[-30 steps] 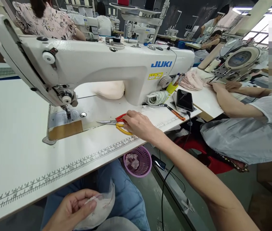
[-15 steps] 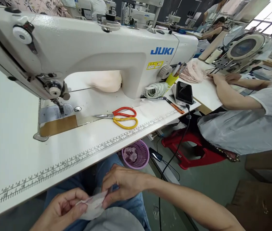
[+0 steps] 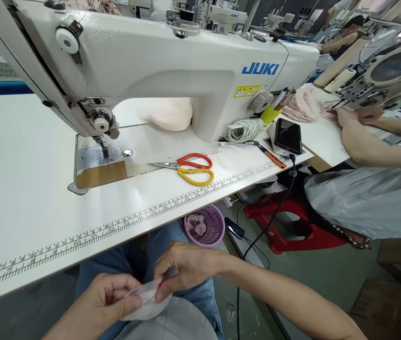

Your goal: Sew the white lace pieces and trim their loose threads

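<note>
Over my lap, below the table's front edge, both hands pinch a small pale pink fabric piece. My left hand grips its left side with curled fingers. My right hand pinches its upper right edge between thumb and fingers. On the white table above lie scissors with one red and one yellow handle, untouched. The white JUKI sewing machine stands behind them, its needle and presser foot at the left.
A purple basket with fabric scraps sits on the floor under the table edge. A coiled white cord, a phone and an orange-handled tool lie at the right. A co-worker's arm rests on the neighbouring table.
My right hand let go of the scissors on the table and came down to my lap, where it now pinches the fabric piece with my left hand. The view shifted slightly.
</note>
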`<state>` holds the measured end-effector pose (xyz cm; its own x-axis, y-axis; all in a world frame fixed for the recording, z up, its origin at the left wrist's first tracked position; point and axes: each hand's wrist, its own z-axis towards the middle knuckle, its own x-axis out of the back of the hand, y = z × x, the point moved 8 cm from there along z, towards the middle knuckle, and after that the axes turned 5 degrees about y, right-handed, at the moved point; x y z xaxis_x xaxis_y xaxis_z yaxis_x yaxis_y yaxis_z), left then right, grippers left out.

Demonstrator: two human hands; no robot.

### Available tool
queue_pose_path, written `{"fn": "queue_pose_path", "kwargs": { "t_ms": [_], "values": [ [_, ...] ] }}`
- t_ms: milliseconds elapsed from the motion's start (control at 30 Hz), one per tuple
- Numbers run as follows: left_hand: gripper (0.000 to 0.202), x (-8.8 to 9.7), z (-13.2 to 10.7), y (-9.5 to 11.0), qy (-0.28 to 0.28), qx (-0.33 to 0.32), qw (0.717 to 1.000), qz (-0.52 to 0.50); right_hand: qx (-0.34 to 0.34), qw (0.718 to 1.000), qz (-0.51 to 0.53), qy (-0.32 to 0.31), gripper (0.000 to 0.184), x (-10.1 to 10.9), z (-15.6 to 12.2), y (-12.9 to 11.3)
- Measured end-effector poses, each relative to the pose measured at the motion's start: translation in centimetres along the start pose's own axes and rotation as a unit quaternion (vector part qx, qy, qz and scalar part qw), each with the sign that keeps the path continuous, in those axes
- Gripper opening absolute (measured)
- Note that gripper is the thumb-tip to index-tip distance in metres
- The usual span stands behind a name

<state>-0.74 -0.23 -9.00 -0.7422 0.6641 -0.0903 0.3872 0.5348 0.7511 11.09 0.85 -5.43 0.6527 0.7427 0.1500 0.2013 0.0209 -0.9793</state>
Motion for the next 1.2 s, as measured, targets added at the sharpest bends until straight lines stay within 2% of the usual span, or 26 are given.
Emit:
{"fn": "queue_pose_path", "kwargs": {
  "t_ms": [200,500,600,733,833,933,1100,1200],
  "values": [
    [0.059,0.4,0.0,-0.8,0.014,0.020,1.000,-0.005,0.022,1.000,-0.011,0.013,0.018,0.2,0.0,0.2],
    [0.057,1.0,-0.3,-1.4,0.031,0.017,0.999,-0.015,-0.010,0.999,0.030,0.012,0.020,0.1,0.2,0.5],
    [0.058,0.9,-0.6,-1.6,-0.002,0.020,0.999,-0.026,-0.007,1.000,0.028,0.001,0.019,-0.1,0.5,0.3],
    [0.052,0.4,-0.8,-0.8,-0.047,0.014,0.999,0.002,-0.010,1.000,0.009,-0.017,0.018,-0.4,1.1,-0.1],
    [0.047,0.4,-0.6,0.0,-0.035,0.014,0.998,0.043,-0.017,0.999,0.005,-0.028,0.017,-0.5,1.4,-0.3],
    [0.048,0.4,-0.4,0.2,-0.027,0.020,0.999,0.037,-0.026,0.999,0.012,-0.037,0.014,-0.5,1.3,-0.2],
    [0.055,1.4,-0.4,-1.2,0.009,0.029,0.999,0.019,-0.046,0.999,0.000,-0.016,0.023,-0.3,1.1,0.2],
    [0.057,2.2,-0.5,-2.2,0.029,0.031,0.999,0.007,-0.041,0.999,-0.032,-0.006,0.018,-0.4,1.4,0.1]
  ]
}}
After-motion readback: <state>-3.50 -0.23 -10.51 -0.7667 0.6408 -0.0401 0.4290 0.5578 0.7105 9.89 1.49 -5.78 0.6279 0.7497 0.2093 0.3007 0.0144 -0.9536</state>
